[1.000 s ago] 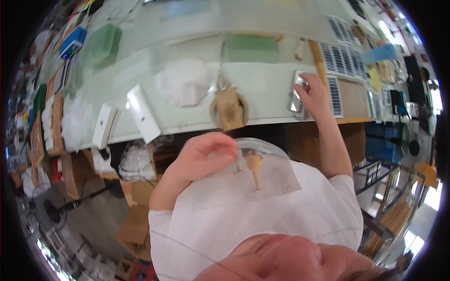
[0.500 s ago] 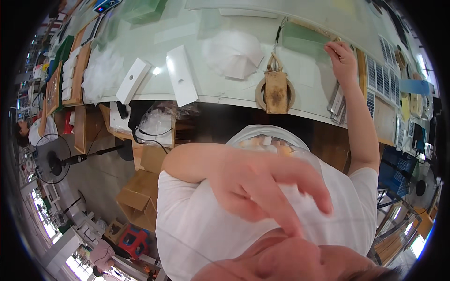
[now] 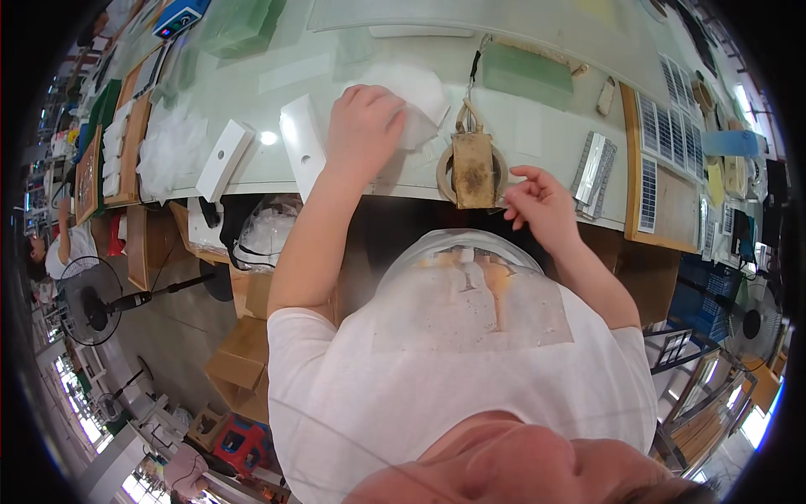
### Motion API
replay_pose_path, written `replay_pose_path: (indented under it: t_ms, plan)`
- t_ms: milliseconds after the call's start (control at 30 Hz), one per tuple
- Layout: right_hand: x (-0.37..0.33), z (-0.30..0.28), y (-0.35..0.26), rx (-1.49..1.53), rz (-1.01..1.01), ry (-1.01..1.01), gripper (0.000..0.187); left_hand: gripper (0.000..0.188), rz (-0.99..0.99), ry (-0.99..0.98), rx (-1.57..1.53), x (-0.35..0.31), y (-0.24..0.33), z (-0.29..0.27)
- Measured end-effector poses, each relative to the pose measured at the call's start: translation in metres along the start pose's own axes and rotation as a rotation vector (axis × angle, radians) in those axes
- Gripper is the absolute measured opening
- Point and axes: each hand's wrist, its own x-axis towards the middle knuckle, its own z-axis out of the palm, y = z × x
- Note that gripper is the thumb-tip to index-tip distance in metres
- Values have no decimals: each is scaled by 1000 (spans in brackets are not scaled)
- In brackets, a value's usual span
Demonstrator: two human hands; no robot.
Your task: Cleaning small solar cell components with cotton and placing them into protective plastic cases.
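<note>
Head view: the left hand (image 3: 367,126) has moved from in front of the chest to the white sheets (image 3: 424,99) on the workbench (image 3: 537,126). Its fingers are curled over the near-left side of the pile; whether they pinch a sheet cannot be told. The right hand (image 3: 539,208) has come back from the right end of the green block (image 3: 527,74) to just beside the tan block (image 3: 473,172). Its fingers are half bent; whether they pinch anything cannot be told. For the work in hand, the change places the left hand at the sheets and the right hand near the bench edge.

The sheets lie left of the tan block, which overlaps a tan ring (image 3: 444,175) in this view. Left of the sheets are two white boxes (image 3: 295,126), each with a round hole; their contents are hidden.

Below left, an open cardboard box (image 3: 231,367) stands on the floor. A clear plastic bag (image 3: 277,223) sits under the bench; its contents are unclear.
</note>
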Motion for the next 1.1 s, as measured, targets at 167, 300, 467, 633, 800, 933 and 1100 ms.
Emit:
replay_pose_path:
  t_ms: [167,300,467,633,800,933,1100]
  plan:
    - [-1,6,12,-491,-290,-9,31,8,24,12,-12,2,-5,0]
    - [1,6,14,-527,-343,-13,27,8,21,-21,-62,7,-12,-8]
    - [1,5,17,-573,-447,40,25,9,-154,-93,-33,11,-16,-20]
    - [-3,0,22,-523,-530,113,21,16,-391,-114,320,21,-76,-36]
    - [-8,-1,27,-549,-550,73,18,18,-380,-285,472,38,-137,-17]
    - [-11,0,24,-548,-566,77,16,21,-422,-428,531,48,-148,-8]
    - [-17,-9,17,-543,-622,132,14,19,-572,-321,327,48,-132,-40]
